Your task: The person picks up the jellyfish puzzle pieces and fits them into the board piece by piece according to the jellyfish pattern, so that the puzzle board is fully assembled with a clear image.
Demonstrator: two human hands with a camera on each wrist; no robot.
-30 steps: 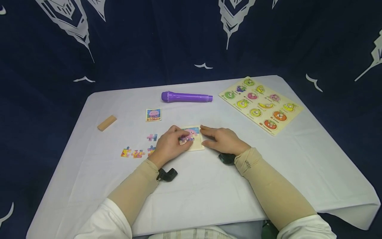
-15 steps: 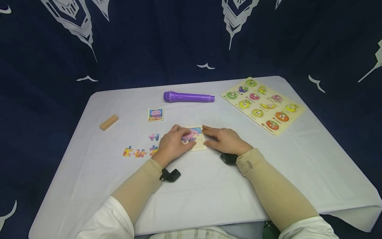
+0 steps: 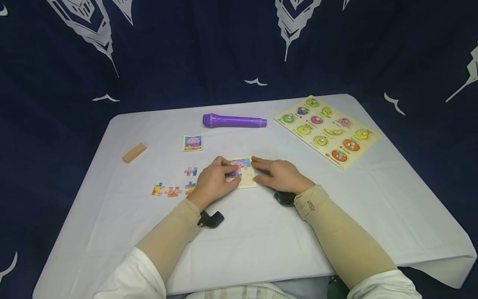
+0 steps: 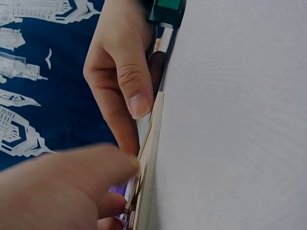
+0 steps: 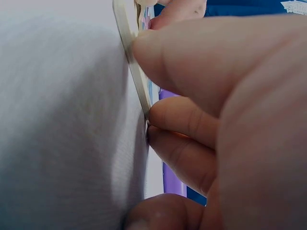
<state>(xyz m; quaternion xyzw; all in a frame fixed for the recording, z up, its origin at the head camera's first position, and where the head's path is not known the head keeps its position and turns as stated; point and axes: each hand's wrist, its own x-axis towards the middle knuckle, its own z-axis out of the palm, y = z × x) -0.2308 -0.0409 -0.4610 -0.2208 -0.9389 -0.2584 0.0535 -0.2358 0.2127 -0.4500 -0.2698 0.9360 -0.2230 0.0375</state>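
A small wooden puzzle board [image 3: 247, 179] lies flat between the hands in the head view, partly filled with a pink and blue picture. My left hand [image 3: 213, 179] reaches over its left side, pinching a jigsaw piece [image 3: 234, 174] between thumb and fingers; the fingers hide part of it. Seen from the left wrist, a thin piece leans at a slant over the board under the fingertips. My right hand [image 3: 280, 174] rests at the board's right edge, thumb and fingertips touching it, fingers fairly straight.
Several loose jigsaw pieces [image 3: 173, 192] lie left of the left hand, one partly hidden. A small octopus picture card [image 3: 193, 143], a wooden block [image 3: 134, 153], a purple toy microphone [image 3: 235, 121] and a fruit puzzle board [image 3: 328, 131] lie farther out on the white table.
The pinched piece has shifted slightly within the board and its lower edge looks straighter. Both hands stay at nearly the same places; the head view sways a little.
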